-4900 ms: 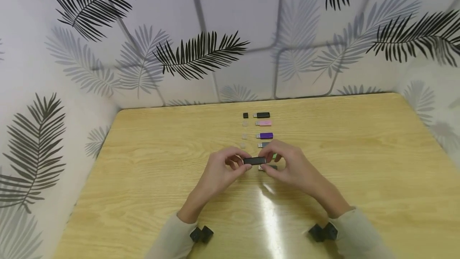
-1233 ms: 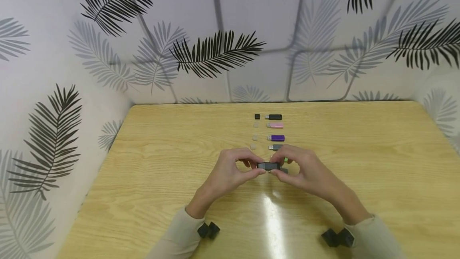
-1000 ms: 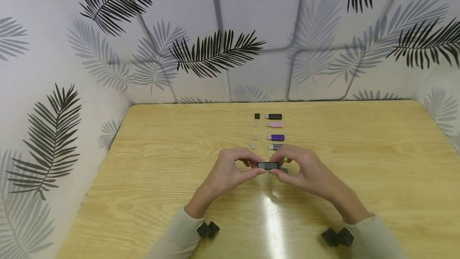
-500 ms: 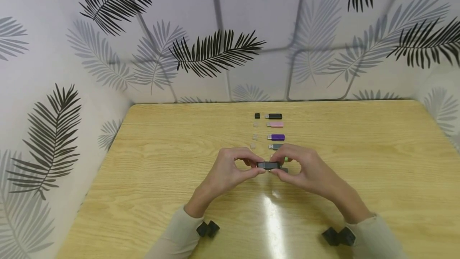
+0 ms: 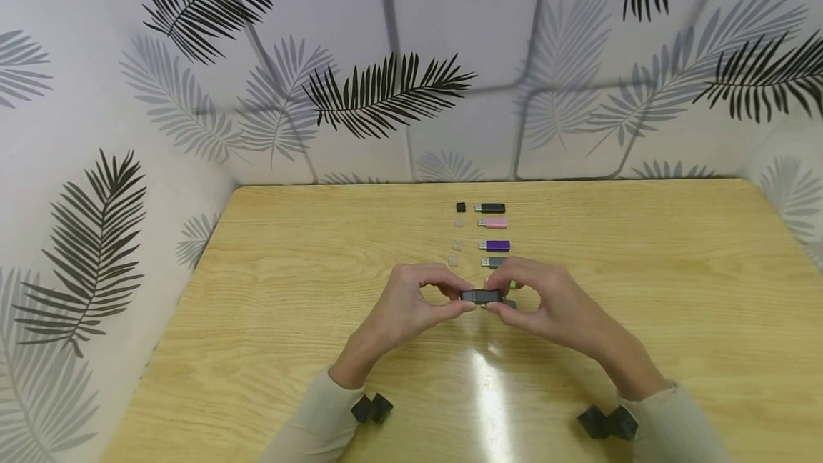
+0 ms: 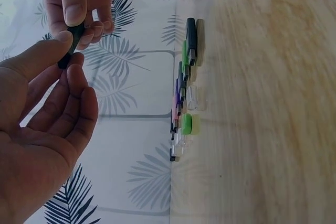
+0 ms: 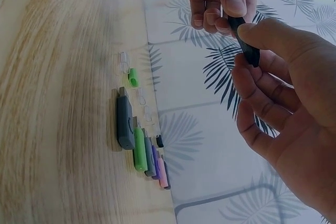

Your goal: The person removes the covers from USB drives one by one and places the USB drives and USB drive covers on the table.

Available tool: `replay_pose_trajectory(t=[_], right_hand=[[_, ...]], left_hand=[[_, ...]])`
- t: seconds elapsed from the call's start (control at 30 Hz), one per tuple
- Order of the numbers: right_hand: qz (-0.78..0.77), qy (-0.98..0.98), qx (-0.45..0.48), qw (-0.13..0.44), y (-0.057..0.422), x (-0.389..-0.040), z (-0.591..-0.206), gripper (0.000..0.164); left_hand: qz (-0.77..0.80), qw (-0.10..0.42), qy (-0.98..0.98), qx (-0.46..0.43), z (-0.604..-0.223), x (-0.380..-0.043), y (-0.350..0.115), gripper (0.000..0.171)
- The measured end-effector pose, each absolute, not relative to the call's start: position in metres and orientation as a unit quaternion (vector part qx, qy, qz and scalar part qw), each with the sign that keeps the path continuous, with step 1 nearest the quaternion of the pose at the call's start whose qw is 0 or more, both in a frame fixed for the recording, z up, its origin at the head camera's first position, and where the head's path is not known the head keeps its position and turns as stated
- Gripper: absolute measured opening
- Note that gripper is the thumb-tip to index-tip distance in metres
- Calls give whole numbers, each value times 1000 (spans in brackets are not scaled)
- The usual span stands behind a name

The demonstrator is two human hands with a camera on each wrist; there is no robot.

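Observation:
Between both hands, above the table, is a dark USB flash drive (image 5: 484,296), its ends covered by fingertips. My left hand (image 5: 416,306) pinches its left end between thumb and forefinger, and my right hand (image 5: 546,302) pinches the right end. In the left wrist view the same flash drive (image 6: 74,41) is tilted, with the left hand's other fingers loosely curled below it. Behind and under the right hand lie a grey drive (image 5: 494,262), a green drive (image 7: 139,149) and a large dark drive (image 7: 125,121). Whether the held drive's plug is covered cannot be told.
Farther back lie black (image 5: 492,208), pink (image 5: 494,223) and purple (image 5: 495,246) drives in a column, plugs pointing left. Beside them sit a black cap (image 5: 460,207), several clear caps (image 5: 456,245) and a green cap (image 6: 187,124). A leaf-patterned wall borders the wooden table (image 5: 289,256).
Since the earliest frame the hands have come closer together and the held drive has turned, showing a greyer, faceted side. The head view has shifted slightly. Over the last second almost nothing moves.

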State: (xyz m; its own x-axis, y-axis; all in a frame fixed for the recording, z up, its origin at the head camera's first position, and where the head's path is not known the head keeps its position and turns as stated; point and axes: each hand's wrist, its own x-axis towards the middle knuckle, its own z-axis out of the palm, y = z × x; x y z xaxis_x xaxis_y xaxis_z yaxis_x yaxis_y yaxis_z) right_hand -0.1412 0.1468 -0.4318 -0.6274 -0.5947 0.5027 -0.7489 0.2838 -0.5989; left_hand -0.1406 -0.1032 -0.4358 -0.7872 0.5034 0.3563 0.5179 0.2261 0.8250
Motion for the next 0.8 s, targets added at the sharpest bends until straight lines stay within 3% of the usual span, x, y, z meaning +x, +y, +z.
replay_pose_trajectory(t=[0.8], right_hand=[[430,-784,436,102,147,-145,-424,28]], left_hand=[[-538,1,-769,-346,-428,-148,-114,12]])
